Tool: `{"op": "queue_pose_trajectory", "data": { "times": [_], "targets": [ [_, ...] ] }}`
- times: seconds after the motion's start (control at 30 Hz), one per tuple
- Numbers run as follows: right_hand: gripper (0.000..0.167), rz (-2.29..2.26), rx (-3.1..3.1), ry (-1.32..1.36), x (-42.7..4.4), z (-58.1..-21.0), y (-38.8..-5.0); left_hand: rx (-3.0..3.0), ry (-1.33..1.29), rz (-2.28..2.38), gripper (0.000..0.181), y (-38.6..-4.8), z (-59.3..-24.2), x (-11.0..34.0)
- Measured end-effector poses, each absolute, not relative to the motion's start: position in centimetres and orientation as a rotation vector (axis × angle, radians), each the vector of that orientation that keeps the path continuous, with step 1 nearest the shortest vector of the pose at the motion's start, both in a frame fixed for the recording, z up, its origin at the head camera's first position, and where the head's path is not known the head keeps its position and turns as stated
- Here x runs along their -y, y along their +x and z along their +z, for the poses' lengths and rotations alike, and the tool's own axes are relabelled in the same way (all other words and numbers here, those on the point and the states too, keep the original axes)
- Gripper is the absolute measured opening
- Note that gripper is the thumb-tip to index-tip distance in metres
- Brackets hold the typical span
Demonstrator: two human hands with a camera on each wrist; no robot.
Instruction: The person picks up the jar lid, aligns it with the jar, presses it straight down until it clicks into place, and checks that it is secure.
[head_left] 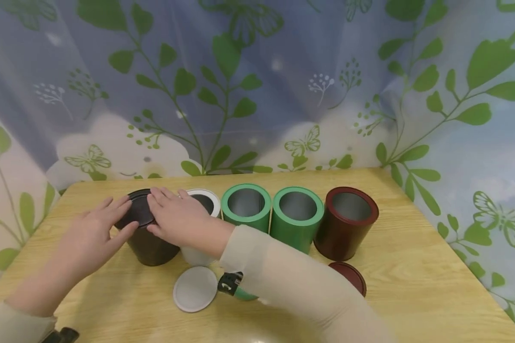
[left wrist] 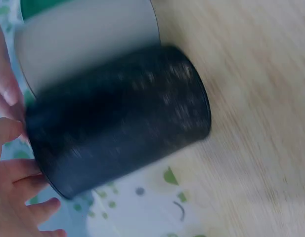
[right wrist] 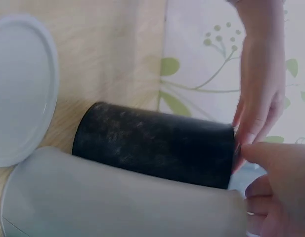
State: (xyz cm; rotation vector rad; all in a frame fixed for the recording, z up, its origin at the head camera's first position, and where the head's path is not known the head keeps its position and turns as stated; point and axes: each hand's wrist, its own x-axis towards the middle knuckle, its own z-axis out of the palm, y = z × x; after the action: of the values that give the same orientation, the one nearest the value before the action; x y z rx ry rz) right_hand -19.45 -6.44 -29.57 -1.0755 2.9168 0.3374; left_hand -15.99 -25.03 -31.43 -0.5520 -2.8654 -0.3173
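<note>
A black can (head_left: 152, 247) stands at the left end of a row, its black lid (head_left: 139, 209) on top. My left hand (head_left: 90, 233) lies at the lid's left edge, fingers extended and spread. On the lid's right edge rests my right hand (head_left: 180, 216), its fingers fairly straight. Whether the lid is seated all round cannot be told. Beside the black can is an open white can (head_left: 195, 256), partly covered by the right hand and forearm. The left wrist view shows the black can's side (left wrist: 122, 123), blurred; in the right wrist view a white lid (right wrist: 21, 89) appears too.
Two open green cans (head_left: 298, 233) and an open dark red can (head_left: 343, 238) continue the row rightward. In front lie the white lid, a green lid (head_left: 245, 294) mostly under the right sleeve, and a dark red lid (head_left: 353, 277). A patterned curtain hangs behind the wooden table (head_left: 420, 267).
</note>
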Motion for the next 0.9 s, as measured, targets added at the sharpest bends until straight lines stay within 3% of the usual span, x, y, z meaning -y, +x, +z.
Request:
{"op": "queue_pose_trajectory", "data": {
  "times": [0.27,0.6,0.9],
  "targets": [
    [0.062,0.284,-2.889,-1.373,3.1,-28.5,-16.9,2.615,-0.759,-0.280,0.057,-13.3,-31.5,22.9],
    [0.053,0.089,-2.885,-1.766,-1.0,-30.0,-14.0,2.382,-0.940,-0.360,0.056,-11.0,-32.1,21.4],
    [0.049,0.082,-2.807,-1.715,-3.2,-33.5,-12.8,2.423,-1.030,-0.370,0.055,-10.4,-34.8,20.6]
  ]
}}
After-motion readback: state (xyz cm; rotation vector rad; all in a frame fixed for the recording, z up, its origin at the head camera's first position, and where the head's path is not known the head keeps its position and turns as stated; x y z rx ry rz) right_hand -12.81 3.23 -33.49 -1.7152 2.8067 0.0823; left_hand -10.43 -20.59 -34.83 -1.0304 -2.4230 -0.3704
